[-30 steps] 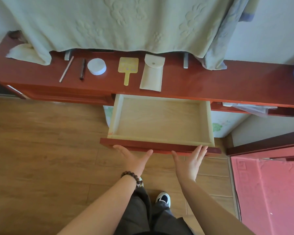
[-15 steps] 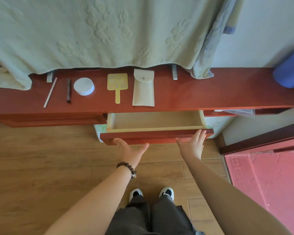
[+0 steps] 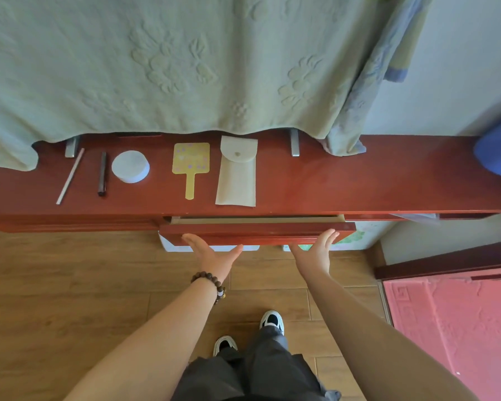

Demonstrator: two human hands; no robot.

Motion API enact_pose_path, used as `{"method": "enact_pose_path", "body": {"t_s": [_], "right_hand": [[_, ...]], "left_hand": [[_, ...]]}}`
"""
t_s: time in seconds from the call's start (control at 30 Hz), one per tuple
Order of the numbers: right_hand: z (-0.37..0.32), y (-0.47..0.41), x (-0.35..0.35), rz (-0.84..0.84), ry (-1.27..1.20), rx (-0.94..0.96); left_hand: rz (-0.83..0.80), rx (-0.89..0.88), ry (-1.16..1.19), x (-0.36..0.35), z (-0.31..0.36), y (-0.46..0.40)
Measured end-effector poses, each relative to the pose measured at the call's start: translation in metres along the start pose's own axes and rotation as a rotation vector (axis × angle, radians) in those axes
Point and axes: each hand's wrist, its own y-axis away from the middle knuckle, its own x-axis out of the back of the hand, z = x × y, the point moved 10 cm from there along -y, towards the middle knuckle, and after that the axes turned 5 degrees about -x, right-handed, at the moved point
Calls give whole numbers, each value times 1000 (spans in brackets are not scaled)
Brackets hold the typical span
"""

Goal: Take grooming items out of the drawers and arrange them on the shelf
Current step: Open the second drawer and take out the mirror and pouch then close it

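Observation:
A red wooden shelf [image 3: 344, 180] carries a row of grooming items: a thin pale stick [image 3: 70, 176], a dark pencil [image 3: 102, 174], a round white case [image 3: 130, 166], a yellow hand mirror [image 3: 191, 163] and a cream snap pouch [image 3: 236, 172]. Below its front edge the drawer [image 3: 258, 229] sticks out only a little, showing a thin strip of pale wood. My left hand [image 3: 211, 254] and my right hand [image 3: 315, 251] press flat against the drawer's red front, fingers straight.
A pale green embossed cloth [image 3: 171, 68] hangs over the back of the shelf. A blue object [image 3: 498, 149] sits at the shelf's right end. A second drawer [image 3: 417, 217] stands slightly open to the right. Wooden floor below, a red mat [image 3: 451, 328] at right.
Both hands have pushed the empty drawer inward, from wide open to nearly closed. The view has tilted up toward the shelf.

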Motion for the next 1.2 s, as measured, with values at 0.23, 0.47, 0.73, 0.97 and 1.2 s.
{"method": "enact_pose_path", "body": {"t_s": [0.23, 0.47, 0.73, 0.97, 1.2], "right_hand": [[-9, -17, 3, 23, -105, -38], [-8, -16, 2, -1, -110, -41], [-17, -19, 8, -60, -90, -11], [-20, -28, 14, -131, -89, -21], [-19, -19, 18, -100, -111, -2]], "left_hand": [[-18, 15, -15, -2, 8, -18], [-9, 35, -6, -4, 9, -17], [-61, 1, -37, 6, 9, -24], [-137, 28, -86, 13, 16, -31], [-86, 20, -62, 14, 25, -15]]}}
